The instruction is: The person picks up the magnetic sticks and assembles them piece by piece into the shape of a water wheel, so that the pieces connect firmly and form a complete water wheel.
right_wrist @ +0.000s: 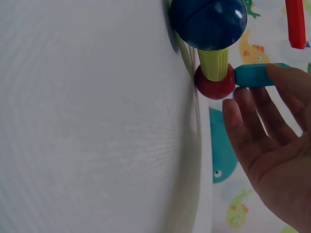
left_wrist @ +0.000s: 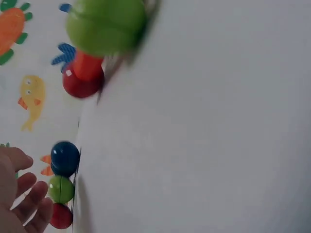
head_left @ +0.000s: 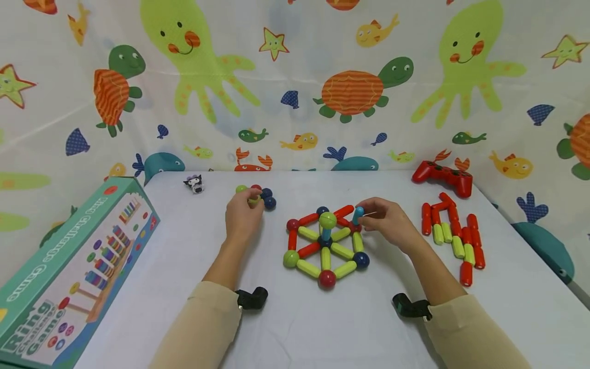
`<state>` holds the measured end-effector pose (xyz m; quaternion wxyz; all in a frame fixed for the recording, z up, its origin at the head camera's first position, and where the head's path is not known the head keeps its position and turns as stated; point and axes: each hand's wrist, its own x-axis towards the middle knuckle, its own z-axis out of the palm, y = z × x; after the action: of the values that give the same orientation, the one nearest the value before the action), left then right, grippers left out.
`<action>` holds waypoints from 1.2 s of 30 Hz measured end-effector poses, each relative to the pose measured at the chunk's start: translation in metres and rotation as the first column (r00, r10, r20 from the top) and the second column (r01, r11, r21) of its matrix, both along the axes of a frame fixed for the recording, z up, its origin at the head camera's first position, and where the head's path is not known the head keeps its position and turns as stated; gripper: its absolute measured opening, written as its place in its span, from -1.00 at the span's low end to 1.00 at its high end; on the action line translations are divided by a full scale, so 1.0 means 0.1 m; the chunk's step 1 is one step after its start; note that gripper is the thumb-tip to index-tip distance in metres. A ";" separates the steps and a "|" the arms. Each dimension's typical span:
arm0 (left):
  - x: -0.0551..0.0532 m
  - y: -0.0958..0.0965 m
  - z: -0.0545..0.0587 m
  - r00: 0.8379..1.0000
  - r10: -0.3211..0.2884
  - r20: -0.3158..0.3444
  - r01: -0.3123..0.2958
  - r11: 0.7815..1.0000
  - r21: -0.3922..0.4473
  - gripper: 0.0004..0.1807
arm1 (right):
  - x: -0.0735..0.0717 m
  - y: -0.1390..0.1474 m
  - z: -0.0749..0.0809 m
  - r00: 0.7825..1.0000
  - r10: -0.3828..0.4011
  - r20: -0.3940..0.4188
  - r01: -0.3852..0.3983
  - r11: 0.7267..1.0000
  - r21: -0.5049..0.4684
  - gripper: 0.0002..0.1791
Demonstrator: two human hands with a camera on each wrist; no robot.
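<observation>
A flat six-sided frame of magnetic sticks and balls lies mid-table. From its navy centre ball (head_left: pixel 325 243) rises an upright light-blue stick (head_left: pixel 326 234) topped by a green ball (head_left: pixel 328 220). My right hand (head_left: pixel 388 221) pinches another light-blue magnetic stick (head_left: pixel 358 213) between thumb and fingers; its end meets a red corner ball (right_wrist: pixel 214 88) in the right wrist view. My left hand (head_left: pixel 243 215) is over a small cluster of loose balls (head_left: pixel 270 203), partly hiding them. In the left wrist view its fingers (left_wrist: pixel 36 199) are loosely bent and apart, beside a green ball (left_wrist: pixel 61 189).
Red and yellow-green sticks (head_left: pixel 456 246) lie at the right, with a red game controller (head_left: pixel 442 178) behind them. A long ring-game box (head_left: pixel 83 266) stands along the left. A small figurine (head_left: pixel 194 183) is at the back left, before the patterned cloth (head_left: pixel 295 61).
</observation>
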<state>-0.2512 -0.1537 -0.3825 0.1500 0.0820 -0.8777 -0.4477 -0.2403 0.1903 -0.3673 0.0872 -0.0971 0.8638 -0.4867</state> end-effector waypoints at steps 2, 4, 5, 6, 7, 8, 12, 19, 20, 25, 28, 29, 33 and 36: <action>-0.04 -0.05 -0.03 1.000 -0.014 0.012 0.016 0.988 -0.156 -0.66 | -0.01 -0.01 -0.02 1.000 0.002 0.003 -0.002 1.000 -0.005 -0.54; -0.07 -0.06 -0.05 0.999 -0.040 0.015 0.042 0.968 -0.249 -0.64 | -0.02 -0.02 -0.03 1.000 0.005 0.004 -0.005 1.000 -0.002 -0.55; -0.08 -0.05 -0.05 0.998 -0.057 0.016 0.059 0.960 -0.274 -0.63 | -0.02 -0.02 -0.03 1.000 0.006 0.003 -0.006 1.000 0.003 -0.55; -0.09 -0.03 -0.06 0.997 -0.074 0.016 0.075 0.956 -0.282 -0.62 | -0.02 -0.02 -0.02 1.000 0.005 0.000 -0.005 1.000 0.007 -0.55; -0.11 -0.01 -0.07 0.996 -0.089 0.019 0.091 0.956 -0.280 -0.62 | -0.02 -0.02 -0.02 1.000 0.004 -0.003 -0.004 1.000 0.010 -0.55; -0.12 0.02 -0.08 0.995 -0.100 0.025 0.103 0.957 -0.270 -0.62 | -0.02 -0.02 -0.01 1.000 0.001 -0.003 -0.001 1.000 0.009 -0.55; -0.14 0.09 -0.15 0.993 -0.092 0.070 0.106 0.970 -0.221 -0.60 | -0.01 -0.03 -0.01 1.000 0.006 -0.001 -0.006 1.000 -0.006 -0.54; -0.12 0.12 -0.11 0.979 -0.127 0.162 0.151 0.978 -0.147 -0.57 | 0.00 -0.05 0.00 1.000 0.004 -0.014 -0.004 1.000 0.003 -0.55; -0.12 0.14 -0.08 0.973 -0.143 0.180 0.169 0.976 -0.137 -0.57 | 0.00 -0.05 0.00 1.000 0.002 -0.019 -0.002 1.000 0.004 -0.55; -0.10 0.28 0.16 0.953 -0.221 0.207 0.230 0.973 -0.022 -0.58 | 0.02 -0.02 -0.01 1.000 0.006 -0.026 -0.006 1.000 -0.025 -0.57; -0.06 0.43 0.39 0.924 -0.341 0.170 0.314 0.934 0.169 -0.56 | 0.02 -0.01 -0.02 1.000 0.007 -0.020 -0.008 0.999 -0.032 -0.57; -0.04 0.50 0.48 0.907 -0.390 0.158 0.351 0.908 0.229 -0.55 | 0.02 -0.01 -0.03 1.000 0.007 -0.016 -0.008 0.999 -0.033 -0.57; 0.00 0.78 0.75 0.828 -0.548 0.121 0.497 0.816 0.297 -0.57 | 0.02 -0.02 -0.04 1.000 0.014 -0.007 -0.014 0.999 -0.044 -0.57; -0.01 0.98 0.85 0.785 -0.607 0.126 0.574 0.788 0.223 -0.60 | 0.02 -0.02 -0.05 1.000 0.020 -0.004 -0.020 0.998 -0.052 -0.56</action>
<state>-0.2524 -0.0560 -0.2978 -0.0907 -0.1424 -0.8271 -0.5362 -0.2387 0.1888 -0.3727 0.0877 -0.1088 0.8499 -0.5081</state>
